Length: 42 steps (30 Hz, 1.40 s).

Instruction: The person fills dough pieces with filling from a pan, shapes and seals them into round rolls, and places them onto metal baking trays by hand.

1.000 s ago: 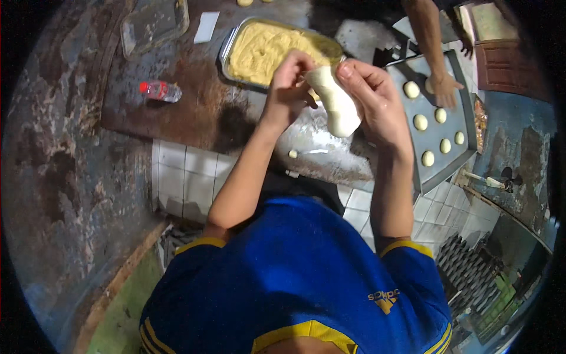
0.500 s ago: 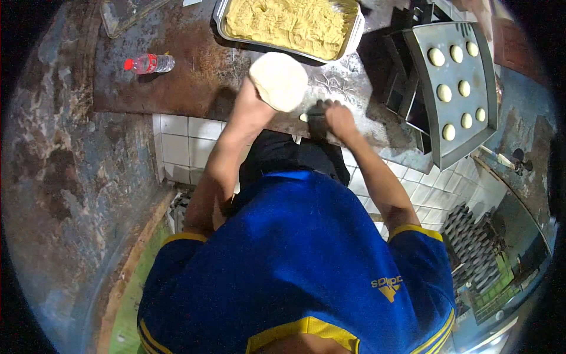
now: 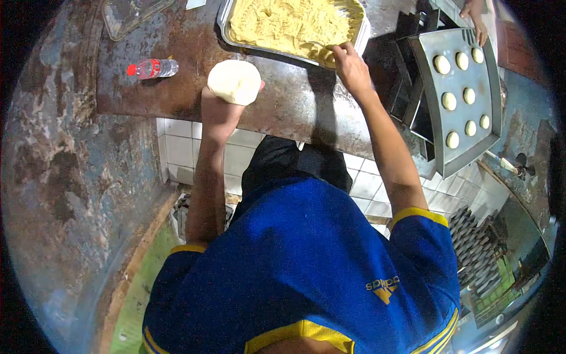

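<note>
My left hand is closed under a pale, flattened round of dough, which rests over the palm and fingers above the table's near edge. My right hand reaches to the near right corner of a metal tray full of yellow paste-like filling. Its fingers are pinched round a small spoon-like tool; the tool's tip dips into the filling, and its exact shape is mostly hidden.
To the right, a metal baking sheet carries several small dough balls on dark stacked racks. Another person's hand touches its far edge. A clear bottle with a red cap lies on the worn table at left. An empty-looking pan sits far left.
My left hand has moved left and slightly back with the dough round. My right hand has gone from the table's near edge up to the filling. Another person's hand has appeared at the baking sheet.
</note>
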Available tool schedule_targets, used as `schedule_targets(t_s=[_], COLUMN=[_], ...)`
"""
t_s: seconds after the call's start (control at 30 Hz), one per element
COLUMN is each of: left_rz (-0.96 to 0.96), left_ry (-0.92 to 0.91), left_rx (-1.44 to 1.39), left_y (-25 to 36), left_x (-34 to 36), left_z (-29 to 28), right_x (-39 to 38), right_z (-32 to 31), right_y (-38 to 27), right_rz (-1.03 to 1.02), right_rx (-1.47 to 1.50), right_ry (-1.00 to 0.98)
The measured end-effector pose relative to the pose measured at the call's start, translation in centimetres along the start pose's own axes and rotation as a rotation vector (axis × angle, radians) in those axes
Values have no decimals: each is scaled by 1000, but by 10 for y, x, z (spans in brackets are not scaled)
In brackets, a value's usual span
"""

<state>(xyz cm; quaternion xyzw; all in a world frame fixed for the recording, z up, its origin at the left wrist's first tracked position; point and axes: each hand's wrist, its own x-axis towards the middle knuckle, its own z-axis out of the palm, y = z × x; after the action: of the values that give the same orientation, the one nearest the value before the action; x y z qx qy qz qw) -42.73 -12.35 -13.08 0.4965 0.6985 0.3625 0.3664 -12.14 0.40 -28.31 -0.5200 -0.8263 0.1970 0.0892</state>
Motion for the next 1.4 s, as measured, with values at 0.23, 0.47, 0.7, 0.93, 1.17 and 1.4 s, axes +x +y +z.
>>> schedule_targets(t_s=[0.23, 0.47, 0.7, 0.93, 1.17, 1.4], left_rz=[36, -17, 44, 252, 136, 126], left_ry=[51, 28, -155, -78, -91, -446], left_rx=[120, -52, -54, -81, -57, -56], left_y=[-3, -13, -20, 4, -22, -11], left_x=[4, 16, 35, 40, 34, 25], left_z=[-2, 10, 19, 29, 30, 34], right_x=[7, 18, -1, -43, -111, -110], right_z=[12, 14, -93, -97, -13, -25], right_y=[-3, 27, -78, -147, -107, -79], right_rz=[15, -24, -124, -224, 262, 41], right_rx=[-95, 18, 691, 419, 570, 390], right_ry=[-206, -189, -172, 223, 167, -46])
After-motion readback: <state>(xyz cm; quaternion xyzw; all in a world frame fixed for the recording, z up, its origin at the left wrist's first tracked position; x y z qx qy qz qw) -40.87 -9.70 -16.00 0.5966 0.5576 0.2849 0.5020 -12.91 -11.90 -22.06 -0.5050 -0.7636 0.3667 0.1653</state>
